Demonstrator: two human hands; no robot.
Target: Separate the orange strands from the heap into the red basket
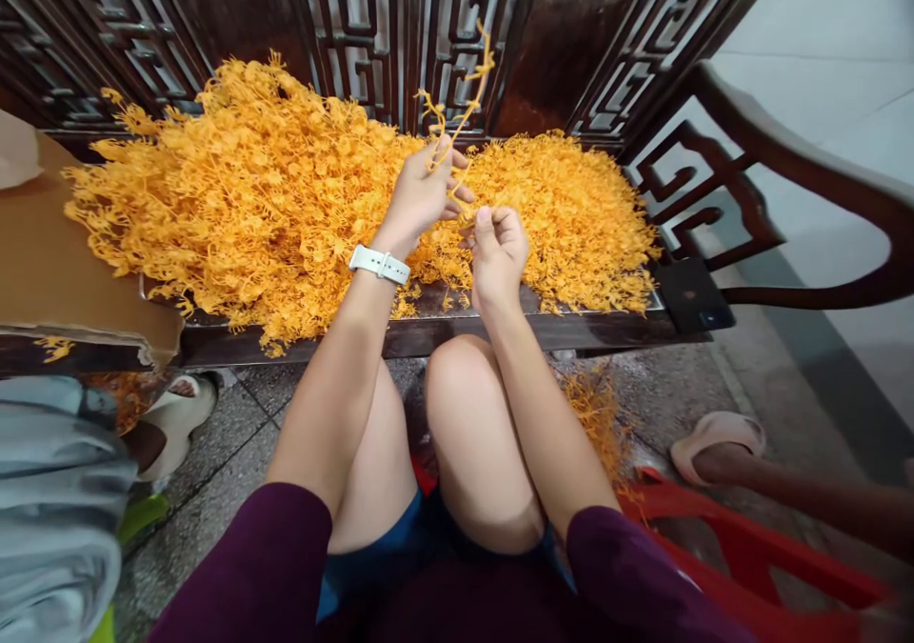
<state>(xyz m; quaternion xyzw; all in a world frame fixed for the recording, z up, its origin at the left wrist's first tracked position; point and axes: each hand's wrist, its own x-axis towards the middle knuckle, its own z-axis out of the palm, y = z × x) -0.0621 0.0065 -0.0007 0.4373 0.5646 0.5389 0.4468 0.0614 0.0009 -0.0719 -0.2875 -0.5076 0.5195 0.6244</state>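
A thin, knobbly orange branching strip (474, 105), like a plastic moulding runner, rises from my left hand (423, 190). My left thumb and fingers pinch it, and a light watch band circles that wrist. My right hand (500, 254) is closed in a pinch at the strip's lower end, just beside the left fingertips; what exactly lies between those fingers is partly hidden. Behind and left of my hands is a large heap of tangled orange strips (249, 195). To the right lies a lower heap of small orange pieces (564, 214).
The heaps rest on a dark wooden bench (428, 333) with a carved back (349, 14) and a curved armrest (843, 195). A black phone (692, 295) lies at its right end, a cardboard box (78, 252) at left. Other people's legs, a red stool (757, 538) and orange scraps (596, 414) are below.
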